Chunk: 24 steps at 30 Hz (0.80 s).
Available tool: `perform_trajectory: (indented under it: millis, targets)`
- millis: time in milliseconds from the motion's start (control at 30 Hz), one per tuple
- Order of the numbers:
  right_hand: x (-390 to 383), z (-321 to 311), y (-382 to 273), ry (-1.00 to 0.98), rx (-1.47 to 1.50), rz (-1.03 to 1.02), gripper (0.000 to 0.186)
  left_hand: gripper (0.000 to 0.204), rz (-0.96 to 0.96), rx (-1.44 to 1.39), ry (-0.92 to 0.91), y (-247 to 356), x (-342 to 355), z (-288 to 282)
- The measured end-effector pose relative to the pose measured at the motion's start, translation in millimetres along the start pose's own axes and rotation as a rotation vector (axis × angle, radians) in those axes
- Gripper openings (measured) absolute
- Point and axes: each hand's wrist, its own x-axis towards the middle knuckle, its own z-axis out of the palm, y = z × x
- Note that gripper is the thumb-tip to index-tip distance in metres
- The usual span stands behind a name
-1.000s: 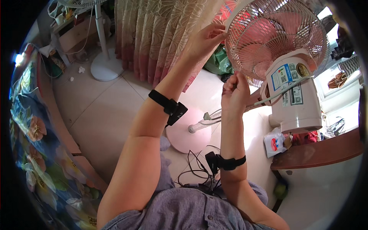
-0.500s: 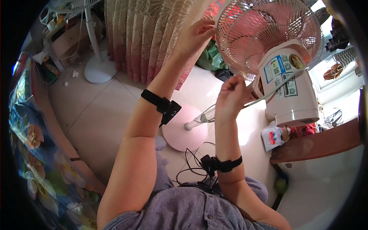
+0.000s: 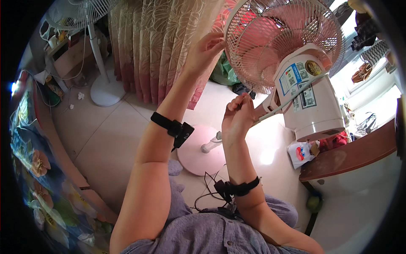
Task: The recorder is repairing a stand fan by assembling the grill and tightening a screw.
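Note:
A pink standing fan (image 3: 315, 114) leans in front of me at the upper right, its motor housing turned my way. Its round wire guard (image 3: 292, 46) covers pink blades. At the guard's left rim, the fingers of my left hand (image 3: 203, 55) are curled against the edge, the thumb partly hidden. Below the guard's lower edge is my right hand (image 3: 237, 116), closed in a pinch. Whatever sits between its fingertips is too small to name. A pale power cord (image 3: 292, 98) runs across the housing and passes behind my right hand. The fan's round pink base (image 3: 196, 156) rests on the floor.
A second, white standing fan (image 3: 108, 91) stands at the far left. A patterned curtain (image 3: 148, 55) hangs behind my left hand. Flowered cloth (image 3: 46, 178) lies along the left, and a brown-edged ledge (image 3: 347, 156) along the right. Black cables (image 3: 207, 197) lie near my lap.
The whole view has shifted slightly, putting the fan further left in it. My right hand has moved left, its fingertips now pointing up beneath the guard. My left hand stays at the rim.

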Motion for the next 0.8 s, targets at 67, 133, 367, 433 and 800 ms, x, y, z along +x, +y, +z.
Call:
perform_trajectory:
  millis: [67,133,367,433,800]
  targets:
    - [25,-8,3,0.091,0.047,0.095,0.009,0.037,-0.011,0.008,0.004,1,-2,3]
    - [42,-3,-4,0.161,0.104,0.184,0.01,0.036,-0.002,-0.024,-0.008,2,0,4]
    - [3,0,-5,-0.09,-0.039,-0.055,0.008,0.039,0.018,0.029,0.008,-10,1,-10]
    - [8,-2,0,0.087,0.027,0.14,0.007,0.04,0.01,0.023,0.007,-8,3,-5]
    - [10,-4,16,0.062,0.025,0.147,0.007,0.039,-0.02,0.047,-0.035,-17,-2,-12]
